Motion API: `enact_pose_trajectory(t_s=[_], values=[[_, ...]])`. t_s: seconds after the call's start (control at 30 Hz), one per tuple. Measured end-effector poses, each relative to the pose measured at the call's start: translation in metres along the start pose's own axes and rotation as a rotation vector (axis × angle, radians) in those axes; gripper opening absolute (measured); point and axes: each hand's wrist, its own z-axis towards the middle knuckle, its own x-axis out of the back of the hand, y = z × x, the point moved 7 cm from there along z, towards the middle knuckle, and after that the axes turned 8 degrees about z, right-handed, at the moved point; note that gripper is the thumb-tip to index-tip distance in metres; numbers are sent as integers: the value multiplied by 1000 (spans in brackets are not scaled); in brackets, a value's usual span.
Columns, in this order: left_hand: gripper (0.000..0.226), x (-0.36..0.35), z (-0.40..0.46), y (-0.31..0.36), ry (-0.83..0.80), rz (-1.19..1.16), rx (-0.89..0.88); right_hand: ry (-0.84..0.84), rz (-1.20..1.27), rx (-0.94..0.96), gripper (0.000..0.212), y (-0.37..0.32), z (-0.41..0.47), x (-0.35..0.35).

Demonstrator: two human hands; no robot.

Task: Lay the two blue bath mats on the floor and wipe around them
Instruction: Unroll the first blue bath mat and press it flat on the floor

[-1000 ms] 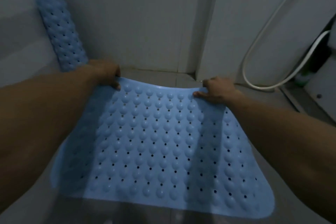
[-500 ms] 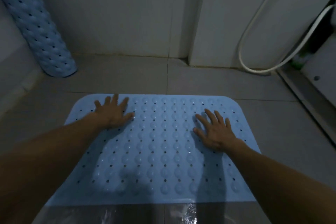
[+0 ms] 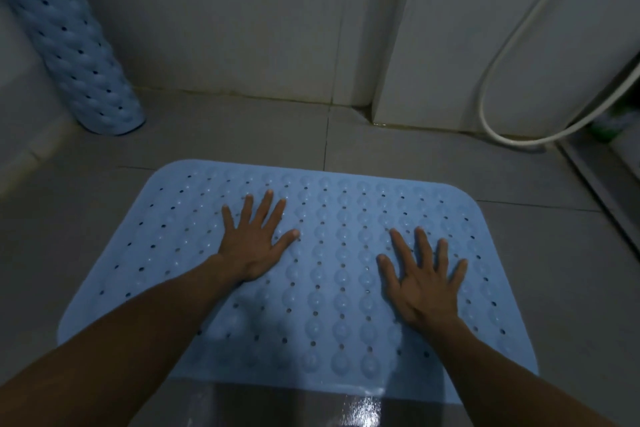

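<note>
Hands flat on the mat here. Left hand and right hand both press palm-down on the blue bath mat with fingers spread wide, grip loose, nothing held. That mat lies spread out on the tiled floor in the middle. The second mat is rolled up, standing tilted against the far left wall. A white hose loops down far right.

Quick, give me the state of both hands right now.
Left hand: open, fingers spread, palm flat on the blue bath mat, holding nothing.
Right hand: open, fingers spread, palm flat on the same mat, holding nothing.
</note>
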Motion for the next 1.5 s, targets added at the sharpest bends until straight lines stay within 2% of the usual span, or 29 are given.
enact_pose_trajectory(t_s=[0.2,0.47,0.97,1.33,1.5], values=[[80,10,51,17,42,16,-25,44,20,-27,67,9,36,14],[78,12,57,19,48,38,-1,85,25,19,66,9,49,19],[76,17,46,26,-208,56,149,55,93,74,67,8,53,17],[75,17,41,26,-221,-55,137,-101,-6,-10,69,6,54,21],[75,26,43,20,-321,-190,53,-191,-67,-47,70,2,62,32]])
